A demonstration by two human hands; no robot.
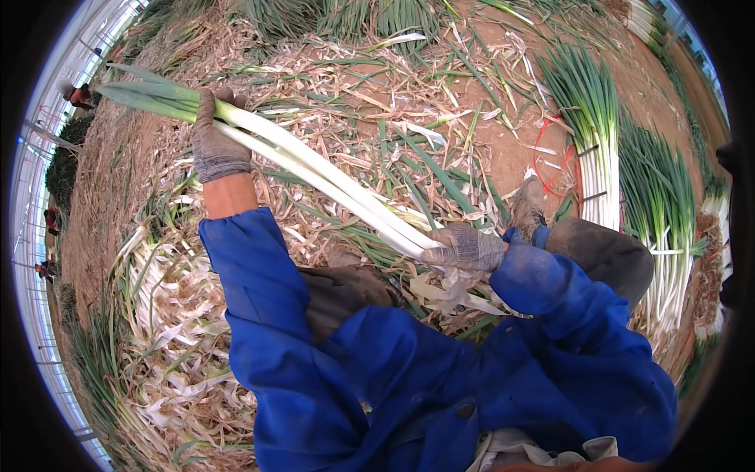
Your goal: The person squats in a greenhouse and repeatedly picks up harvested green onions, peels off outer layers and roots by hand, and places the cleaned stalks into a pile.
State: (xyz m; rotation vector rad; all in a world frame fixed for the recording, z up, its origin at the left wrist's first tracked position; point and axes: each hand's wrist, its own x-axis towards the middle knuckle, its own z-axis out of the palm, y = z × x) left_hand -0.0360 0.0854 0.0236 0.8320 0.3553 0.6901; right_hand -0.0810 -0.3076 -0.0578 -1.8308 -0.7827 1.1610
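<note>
A few long green onions (318,171) stretch diagonally across the view in front of me, white shanks toward my body and green leaves up and to the left. My left hand (221,138), in a soiled knit glove, is wrapped around them where the green starts. At the white root end, the gloved fingers of my right hand (469,246) close on the shanks. Loose pale peeled skin (454,292) hangs or lies just below the right hand; I cannot tell whether it is still attached.
A banded bundle of clean green onions (598,177) lies to the right, beside a second tied bundle (663,253) and red twine (538,147). Untrimmed onions (147,283) are heaped at left. Leaf scraps (354,106) litter the soil around my shoe (528,200). Several people are far left.
</note>
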